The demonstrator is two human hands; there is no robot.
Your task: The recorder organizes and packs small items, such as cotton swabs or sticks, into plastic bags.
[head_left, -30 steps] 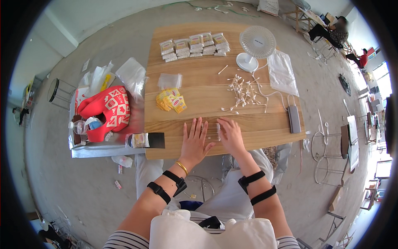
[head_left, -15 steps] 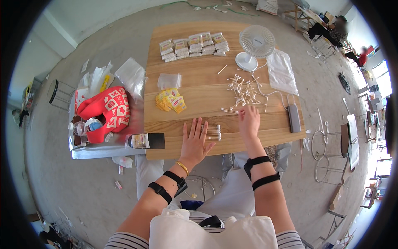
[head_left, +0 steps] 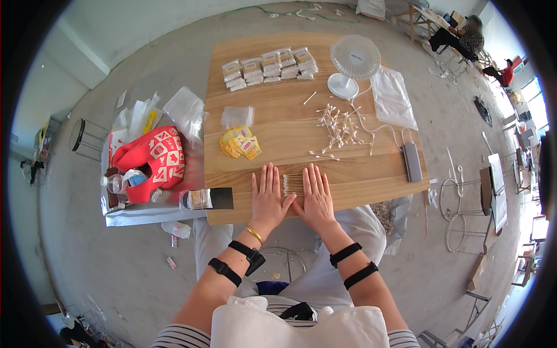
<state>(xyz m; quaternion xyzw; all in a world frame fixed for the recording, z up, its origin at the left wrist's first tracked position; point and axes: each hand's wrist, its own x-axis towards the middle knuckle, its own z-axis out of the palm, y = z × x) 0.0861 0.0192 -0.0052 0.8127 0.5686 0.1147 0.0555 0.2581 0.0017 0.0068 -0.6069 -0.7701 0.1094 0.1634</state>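
Work looked part done. Row of cotton swabs (head_left: 293, 184) lay side by side on the worktop (head_left: 278, 130), btwn the hands near the front edge. Grip: L hand (head_left: 267, 196) flat, fingers out, along the row's L end; R hand (head_left: 315, 196) same at R end. Neither clamped on anything; thumbs close together by the near side of the row, couldn't tell if they met. Row looked fairly even, not bagged yet. Done, judging by layout: stacked filled packs (head_left: 271, 64) along the far edge, too overlapped for a count, plus a swab bundle (head_left: 200, 199) beside a black flap (head_left: 221, 198) at the L edge; couldn't tell if sealed. Left, prob.: loose swab pile (head_left: 341, 124), a few strays nr it, yellow cards (head_left: 241, 143) and clear bags (head_left: 238, 116), apparently unused. Labels: cards yellow w/ a small red-and-white mark, print too small to read; similar yellow patches on the stacked packs, also illegible. Fan (head_left: 355, 57) had tiny dark lettering on its hub, n/a at this res. Red neck pillow (head_left: 165, 156), off to L, had bold white letters + picture blocks. Grey power bank (head_left: 412, 162): no readable text.
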